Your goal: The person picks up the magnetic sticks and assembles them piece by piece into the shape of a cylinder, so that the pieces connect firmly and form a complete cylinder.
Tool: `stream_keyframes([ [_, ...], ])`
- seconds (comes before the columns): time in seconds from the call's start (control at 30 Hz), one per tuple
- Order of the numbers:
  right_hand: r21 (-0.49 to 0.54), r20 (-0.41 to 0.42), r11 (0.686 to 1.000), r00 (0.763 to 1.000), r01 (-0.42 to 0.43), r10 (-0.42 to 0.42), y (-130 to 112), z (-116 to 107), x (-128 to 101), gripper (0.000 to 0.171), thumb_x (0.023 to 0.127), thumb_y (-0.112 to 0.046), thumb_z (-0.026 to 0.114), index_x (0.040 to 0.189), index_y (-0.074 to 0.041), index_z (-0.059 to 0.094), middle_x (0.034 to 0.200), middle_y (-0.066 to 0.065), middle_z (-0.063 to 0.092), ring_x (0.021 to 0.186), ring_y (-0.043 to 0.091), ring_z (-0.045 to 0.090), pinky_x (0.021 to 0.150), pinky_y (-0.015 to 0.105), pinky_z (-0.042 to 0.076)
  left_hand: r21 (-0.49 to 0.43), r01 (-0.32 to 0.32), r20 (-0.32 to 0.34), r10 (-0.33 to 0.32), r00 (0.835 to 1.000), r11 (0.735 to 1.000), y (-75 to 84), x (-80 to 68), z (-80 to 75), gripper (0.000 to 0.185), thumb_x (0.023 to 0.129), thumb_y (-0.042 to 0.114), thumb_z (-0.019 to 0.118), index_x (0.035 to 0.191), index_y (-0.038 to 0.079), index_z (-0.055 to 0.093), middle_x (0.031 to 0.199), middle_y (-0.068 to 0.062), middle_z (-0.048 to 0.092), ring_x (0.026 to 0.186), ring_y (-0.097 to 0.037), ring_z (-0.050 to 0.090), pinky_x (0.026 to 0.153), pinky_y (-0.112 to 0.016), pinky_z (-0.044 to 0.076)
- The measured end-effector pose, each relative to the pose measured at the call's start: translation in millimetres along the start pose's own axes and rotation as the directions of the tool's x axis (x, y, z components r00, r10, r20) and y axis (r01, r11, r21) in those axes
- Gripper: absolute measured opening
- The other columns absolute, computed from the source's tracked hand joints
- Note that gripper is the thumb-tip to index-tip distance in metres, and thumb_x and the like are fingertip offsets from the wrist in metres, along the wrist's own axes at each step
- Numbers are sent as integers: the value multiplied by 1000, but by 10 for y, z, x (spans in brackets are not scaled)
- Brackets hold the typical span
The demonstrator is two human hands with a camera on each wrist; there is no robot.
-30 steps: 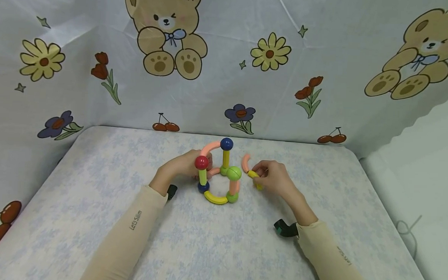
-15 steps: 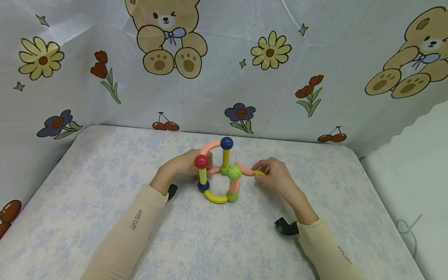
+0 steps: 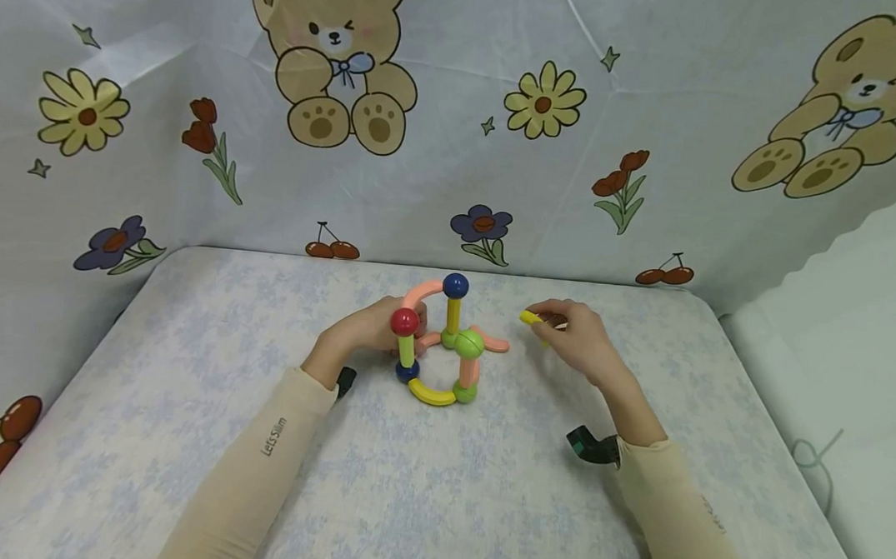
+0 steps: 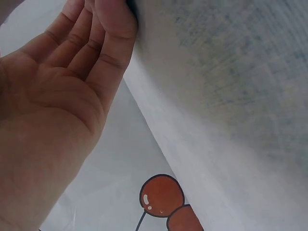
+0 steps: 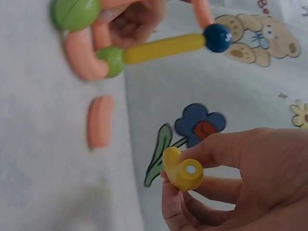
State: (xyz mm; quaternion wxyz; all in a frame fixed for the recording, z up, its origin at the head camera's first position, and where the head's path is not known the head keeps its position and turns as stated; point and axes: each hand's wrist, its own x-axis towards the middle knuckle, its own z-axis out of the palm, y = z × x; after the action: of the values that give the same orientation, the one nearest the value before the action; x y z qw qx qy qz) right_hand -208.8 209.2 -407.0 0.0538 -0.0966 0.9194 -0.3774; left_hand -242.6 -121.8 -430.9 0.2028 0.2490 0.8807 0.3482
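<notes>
Nearest you on the table (image 3: 438, 496), the ball-and-rod structure (image 3: 439, 346) stands part built. Your left hand (image 3: 363, 330) seems to steady it, fingers relaxed. Just beyond, your right hand (image 3: 569, 335) pinches a yellow piece (image 3: 530, 318), not yet attached, apart from it.

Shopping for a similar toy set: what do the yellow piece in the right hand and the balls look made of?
Yellow piece: likely smooth moulded plastic, with a small silvery disc in its end, perhaps a magnet. Red ball and blue ball: glossy, probably plastic, judging by their highlights.
</notes>
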Motion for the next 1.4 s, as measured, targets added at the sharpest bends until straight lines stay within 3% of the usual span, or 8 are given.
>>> stream_keyframes([
  [0.13,147,63,989,998,-19,10,-160,-54,-52,32,103,-14,66,134,-4,70,124,19,71,105,28,68,84,37,53,-1,-26,-3,26,1000,1000,23,12,33,24,91,17,82,100,4,64,84,-2,63,77,-18,57,74,-31,46],
  [0.3,333,98,943,995,-31,-2,-348,-29,-108,30,102,-14,68,130,-4,71,121,19,70,95,23,63,84,35,51,-53,-112,-8,111,994,992,78,31,122,55,96,17,78,142,13,49,78,-8,61,66,-18,54,65,-30,41],
  [0.37,389,87,921,996,-29,-6,-403,-11,-133,28,101,-13,68,128,-4,72,118,17,70,92,22,63,83,32,51,-54,-115,-5,115,993,992,101,39,152,56,95,17,79,142,14,48,78,-8,60,66,-18,53,65,-30,41],
  [0.53,435,17,900,1000,10,-19,-505,55,-189,25,99,-10,69,124,-4,72,109,14,67,92,21,63,78,28,51,23,-66,13,66,998,998,131,67,193,25,88,14,84,101,6,64,85,-2,64,76,-17,57,73,-30,47],
  [0.7,448,-4,893,1000,29,-30,-557,119,-217,25,100,-13,71,124,-5,72,107,13,66,96,21,63,77,28,53,20,-45,28,44,999,999,140,76,206,23,88,13,84,98,6,65,85,-3,64,77,-18,57,74,-31,46],
  [0.97,485,83,874,996,-28,-14,-599,115,-256,35,102,-25,73,131,-6,68,121,16,68,105,22,68,91,31,55,-1,-47,35,47,998,999,142,73,205,23,87,13,84,96,4,65,82,-3,63,76,-18,55,73,-30,45],
  [1.23,504,148,862,989,-61,-16,-644,130,-278,42,100,-25,75,133,-2,64,120,15,69,104,21,72,94,32,56,-14,-48,33,48,998,999,143,84,213,23,86,11,85,96,5,65,81,-2,63,74,-17,56,72,-30,46],
  [1.4,479,175,877,983,-42,-48,-583,100,-237,42,109,-32,60,136,-1,62,125,17,66,112,29,67,94,34,58,-5,-36,33,36,999,999,146,89,206,23,86,12,85,98,6,66,83,-2,65,76,-18,56,72,-30,46],
])
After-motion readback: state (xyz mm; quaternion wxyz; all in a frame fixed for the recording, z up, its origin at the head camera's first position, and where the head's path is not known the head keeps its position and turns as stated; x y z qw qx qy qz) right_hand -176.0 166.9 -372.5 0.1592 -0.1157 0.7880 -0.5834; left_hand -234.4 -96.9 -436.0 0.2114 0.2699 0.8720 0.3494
